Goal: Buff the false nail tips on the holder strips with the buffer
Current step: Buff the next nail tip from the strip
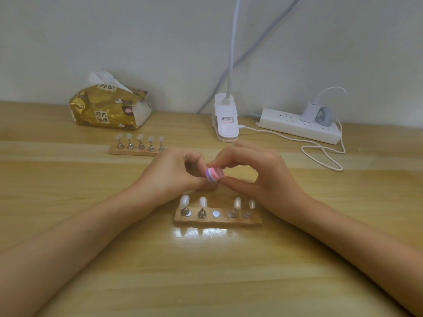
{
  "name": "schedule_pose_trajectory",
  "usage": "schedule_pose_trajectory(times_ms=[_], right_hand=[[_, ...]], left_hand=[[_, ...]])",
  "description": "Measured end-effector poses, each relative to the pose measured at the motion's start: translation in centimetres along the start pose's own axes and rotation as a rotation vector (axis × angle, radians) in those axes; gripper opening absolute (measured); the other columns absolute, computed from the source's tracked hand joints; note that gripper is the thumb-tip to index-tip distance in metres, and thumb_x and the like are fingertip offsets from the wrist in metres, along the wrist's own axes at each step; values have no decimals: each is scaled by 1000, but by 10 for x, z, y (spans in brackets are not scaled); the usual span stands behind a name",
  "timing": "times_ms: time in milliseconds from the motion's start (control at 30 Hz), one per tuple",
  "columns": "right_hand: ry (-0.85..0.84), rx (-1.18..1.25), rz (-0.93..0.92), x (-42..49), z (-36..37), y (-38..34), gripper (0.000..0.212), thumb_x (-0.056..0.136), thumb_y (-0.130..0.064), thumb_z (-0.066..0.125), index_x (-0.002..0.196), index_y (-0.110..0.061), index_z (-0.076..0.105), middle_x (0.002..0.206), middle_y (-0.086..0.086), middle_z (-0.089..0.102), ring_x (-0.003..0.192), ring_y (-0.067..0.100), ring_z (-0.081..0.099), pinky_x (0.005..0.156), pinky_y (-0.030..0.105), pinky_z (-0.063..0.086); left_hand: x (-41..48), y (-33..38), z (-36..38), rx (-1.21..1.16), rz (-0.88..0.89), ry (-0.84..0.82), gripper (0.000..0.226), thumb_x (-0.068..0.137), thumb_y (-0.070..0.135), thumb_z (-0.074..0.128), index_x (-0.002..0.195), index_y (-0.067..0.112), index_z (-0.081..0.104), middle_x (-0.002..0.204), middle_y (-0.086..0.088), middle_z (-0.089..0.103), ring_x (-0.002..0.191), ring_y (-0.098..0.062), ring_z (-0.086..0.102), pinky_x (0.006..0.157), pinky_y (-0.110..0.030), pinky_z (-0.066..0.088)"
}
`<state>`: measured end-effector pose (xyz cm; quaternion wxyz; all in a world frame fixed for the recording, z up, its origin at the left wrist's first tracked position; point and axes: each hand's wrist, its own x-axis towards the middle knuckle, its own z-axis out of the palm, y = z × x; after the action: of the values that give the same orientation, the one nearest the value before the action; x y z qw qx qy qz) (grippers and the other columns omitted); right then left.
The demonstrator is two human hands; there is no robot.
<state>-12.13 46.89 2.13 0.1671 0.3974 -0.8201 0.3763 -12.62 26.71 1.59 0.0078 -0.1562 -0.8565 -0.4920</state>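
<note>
A pink, white and purple striped buffer block [214, 175] is pinched between the thumb and fingers of my right hand [256, 172], just above the table. My left hand [174, 172] is curled beside it, its fingertips meeting the buffer's left end; what they hold is hidden. In front of both hands lies a wooden holder strip [217, 220] with several false nail tips on metal stands [185, 205] and one bare magnet spot in the middle. A second wooden holder strip [135, 151] with several nail tips lies farther back on the left.
A gold tissue pack [109, 108] sits at the back left. A white clip lamp base [225, 120] stands at the back centre, a white power strip [299, 125] with a charger and looping cable at the back right. The wooden table [206, 271] runs to the wall.
</note>
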Motion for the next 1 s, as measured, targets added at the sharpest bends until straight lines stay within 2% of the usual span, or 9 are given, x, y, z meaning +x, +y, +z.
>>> schedule_pose_trajectory(times_ms=[67,133,367,533,633,767,867,933,1000], right_hand=[[-30,-14,31,0,0,3,9,88,-6,76,97,-5,73,93,5,71,88,19,66,81,40,54],[-22,18,80,-2,-3,5,8,89,-8,76,97,-6,74,93,2,73,89,17,68,83,39,56],[25,158,214,-7,-9,7,21,84,-2,77,103,-11,73,97,-5,73,92,17,71,87,41,57],[7,186,223,-6,-10,8,25,83,4,77,103,-9,73,95,-3,73,88,16,71,82,31,59],[12,195,239,-6,-10,8,25,83,4,77,104,-9,73,95,-3,73,88,15,71,82,32,59],[5,201,246,-7,-10,8,25,83,4,76,103,-9,73,95,-5,73,89,16,71,82,35,59],[-2,197,246,-7,-10,6,24,83,3,76,103,-9,73,96,-5,73,89,16,71,82,36,59],[-1,197,249,-6,-10,5,24,83,3,76,103,-9,73,95,-7,73,89,15,71,82,35,59],[7,201,255,-6,-11,5,24,83,4,76,102,-10,73,94,-6,73,89,15,71,82,36,59]], left_hand=[[0,0,-1,5,1,-8,19,63,29,87,68,20,71,68,2,71,58,-5,59,66,-34,50],[0,0,0,34,24,-14,17,67,26,87,68,22,70,70,3,72,60,-6,61,72,-38,53],[-4,-4,-4,69,157,6,14,67,21,88,70,23,74,67,16,70,59,1,59,59,-13,44],[-3,-4,-12,104,220,-60,11,69,23,86,71,25,75,69,17,70,62,-4,61,58,-10,41],[-5,-5,-17,66,244,-82,15,67,34,80,76,22,78,77,11,74,71,-6,66,63,-8,43],[-5,-6,-23,14,248,-186,19,70,29,75,85,17,80,86,8,76,83,-4,70,72,-11,48],[-5,-8,-23,37,248,-158,14,71,29,77,82,21,80,85,9,75,80,-4,69,68,-9,46],[-5,-7,-22,66,235,-147,7,74,24,81,81,25,79,82,11,74,76,-3,67,66,-8,45],[-4,-7,-19,67,211,-148,11,77,16,82,80,26,77,77,15,72,70,-1,66,64,-8,45]])
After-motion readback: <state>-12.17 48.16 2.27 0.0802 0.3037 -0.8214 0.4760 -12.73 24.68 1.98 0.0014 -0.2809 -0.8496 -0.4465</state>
